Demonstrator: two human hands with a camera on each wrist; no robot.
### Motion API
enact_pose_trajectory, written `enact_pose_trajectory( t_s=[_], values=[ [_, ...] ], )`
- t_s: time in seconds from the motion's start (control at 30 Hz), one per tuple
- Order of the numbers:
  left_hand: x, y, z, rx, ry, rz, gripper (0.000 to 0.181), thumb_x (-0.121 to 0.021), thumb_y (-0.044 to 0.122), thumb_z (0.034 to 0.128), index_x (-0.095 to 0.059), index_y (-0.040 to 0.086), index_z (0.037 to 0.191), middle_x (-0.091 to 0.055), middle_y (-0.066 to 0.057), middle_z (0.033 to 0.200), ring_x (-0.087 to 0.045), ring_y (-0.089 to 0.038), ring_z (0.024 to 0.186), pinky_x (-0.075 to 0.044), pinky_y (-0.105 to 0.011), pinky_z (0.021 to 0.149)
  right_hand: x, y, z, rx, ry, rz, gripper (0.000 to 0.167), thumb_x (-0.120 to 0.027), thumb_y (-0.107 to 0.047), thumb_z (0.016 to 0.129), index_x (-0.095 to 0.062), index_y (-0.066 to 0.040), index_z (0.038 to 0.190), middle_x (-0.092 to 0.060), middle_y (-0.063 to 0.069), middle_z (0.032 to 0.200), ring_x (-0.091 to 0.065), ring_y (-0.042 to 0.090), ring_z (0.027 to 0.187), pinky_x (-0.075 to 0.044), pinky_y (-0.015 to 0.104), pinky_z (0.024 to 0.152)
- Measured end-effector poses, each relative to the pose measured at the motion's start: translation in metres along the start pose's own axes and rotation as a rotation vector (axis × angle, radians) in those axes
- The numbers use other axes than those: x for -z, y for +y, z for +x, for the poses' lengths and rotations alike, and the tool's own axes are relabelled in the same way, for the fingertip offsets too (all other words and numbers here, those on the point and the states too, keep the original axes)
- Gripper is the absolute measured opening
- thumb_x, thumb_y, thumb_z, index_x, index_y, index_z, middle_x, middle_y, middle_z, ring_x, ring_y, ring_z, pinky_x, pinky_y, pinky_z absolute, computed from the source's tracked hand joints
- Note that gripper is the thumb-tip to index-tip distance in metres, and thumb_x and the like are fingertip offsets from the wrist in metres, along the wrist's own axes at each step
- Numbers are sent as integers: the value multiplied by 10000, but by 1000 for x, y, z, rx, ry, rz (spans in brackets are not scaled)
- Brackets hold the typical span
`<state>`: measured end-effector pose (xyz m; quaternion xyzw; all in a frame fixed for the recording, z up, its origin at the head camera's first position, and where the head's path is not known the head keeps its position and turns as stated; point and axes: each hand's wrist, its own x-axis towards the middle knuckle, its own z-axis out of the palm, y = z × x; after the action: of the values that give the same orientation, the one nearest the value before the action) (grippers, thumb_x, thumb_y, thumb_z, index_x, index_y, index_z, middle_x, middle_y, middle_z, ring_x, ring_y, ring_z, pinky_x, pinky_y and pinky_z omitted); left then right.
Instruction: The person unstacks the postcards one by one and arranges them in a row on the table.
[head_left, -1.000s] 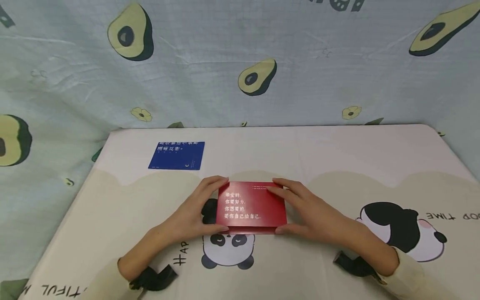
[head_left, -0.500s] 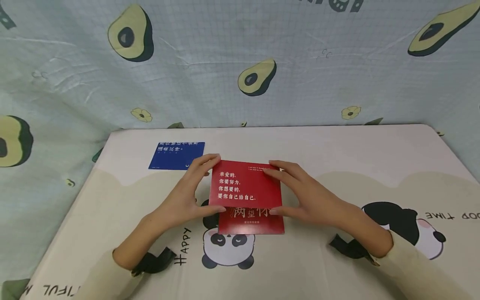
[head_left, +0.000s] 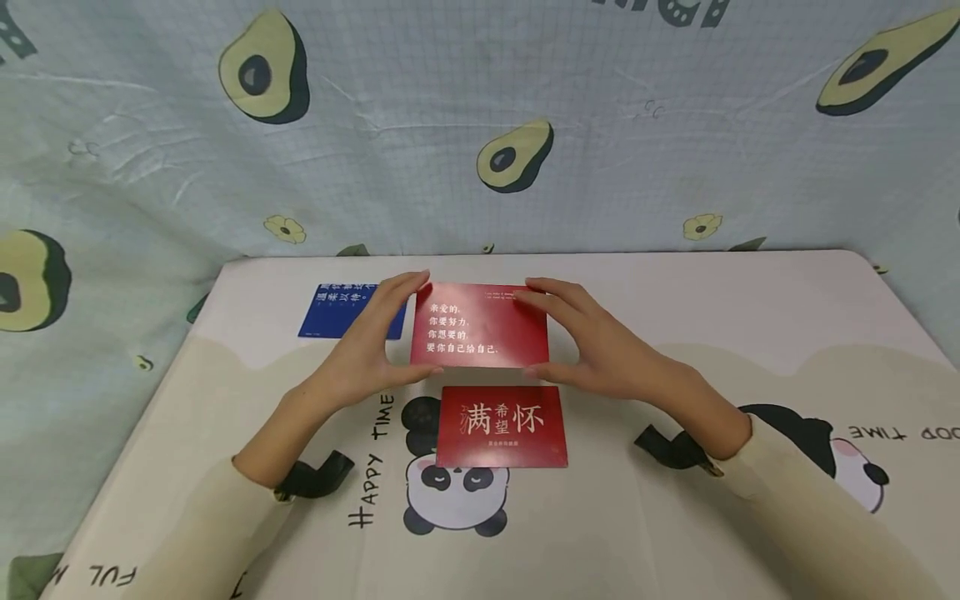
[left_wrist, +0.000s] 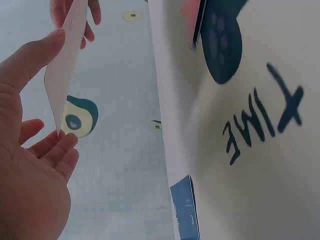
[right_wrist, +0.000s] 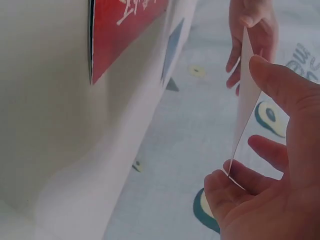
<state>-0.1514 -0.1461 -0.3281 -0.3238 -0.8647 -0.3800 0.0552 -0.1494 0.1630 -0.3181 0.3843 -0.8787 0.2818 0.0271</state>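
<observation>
A red card (head_left: 480,321) with lines of white writing is held above the table by both hands. My left hand (head_left: 360,350) pinches its left end between thumb and fingertips, and my right hand (head_left: 600,354) grips the right end in the same way. Both wrist views show the card's pale underside (left_wrist: 67,65), nearly edge-on. Nearer to me, a stack of red cards or a thick red card (head_left: 502,446) with large white characters lies on the table. Behind the left hand is a blue card (head_left: 330,315), partly hidden by the fingers.
A pale tablecloth (head_left: 675,517) printed with pandas and lettering covers the table. At the far side hangs a light blue curtain (head_left: 600,183) with avocado prints. Dark straps (head_left: 315,477) hang at both wrists.
Both hands have lifted the red card and carried it away from me, slightly left. The red card beneath has come fully into view, and the left hand now covers part of the blue card.
</observation>
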Motion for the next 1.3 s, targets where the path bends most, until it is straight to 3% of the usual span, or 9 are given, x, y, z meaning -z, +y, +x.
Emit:
enact_pose_trajectory(
  t_s=[0.23,0.4,0.63,0.87,1.1,1.3],
  values=[
    [4,-13,9,81,-24,19,1013,-862,222,696,-259,108,1502,-290,-114,1506,-268,-284,1378,-320,-559,1054,-5,11,15,-46,-14,38,869,-809,-277,764,-332,-138,1476,-297,82,1494,-245,231,1374,-515,442,884],
    [6,-22,15,122,-26,35,1007,-869,251,691,-282,129,1500,-298,-106,1512,-258,-281,1384,-286,-572,1067,-7,16,25,-86,-32,33,871,-787,-316,786,-306,-134,1489,-303,80,1493,-258,229,1367,-484,428,936],
    [9,-38,25,182,-87,81,1005,-859,270,706,-270,107,1504,-263,-134,1534,-204,-308,1408,-235,-584,1085,-16,26,38,-150,-61,52,936,-798,-337,772,-257,-127,1506,-333,68,1469,-276,210,1345,-436,395,992],
    [7,-50,32,250,-159,116,992,-838,260,723,-253,77,1503,-278,-139,1525,-192,-322,1410,-211,-569,1101,-22,35,50,-194,-100,81,965,-803,-339,765,-242,-93,1510,-350,96,1458,-275,251,1348,-372,450,1043],
    [3,-58,34,317,-199,109,973,-828,288,735,-263,73,1498,-266,-142,1529,-187,-331,1410,-205,-566,1105,-28,43,59,-250,-141,94,963,-802,-339,759,-254,-85,1510,-343,108,1469,-269,260,1352,-343,461,1062],
    [1,-65,34,329,-213,110,876,-836,283,732,-365,70,1439,-272,-169,1522,-198,-340,1408,-187,-541,1119,-36,49,64,-276,-183,114,936,-796,-343,761,-286,-80,1500,-335,109,1481,-259,266,1359,-336,468,1065]
  ],
)
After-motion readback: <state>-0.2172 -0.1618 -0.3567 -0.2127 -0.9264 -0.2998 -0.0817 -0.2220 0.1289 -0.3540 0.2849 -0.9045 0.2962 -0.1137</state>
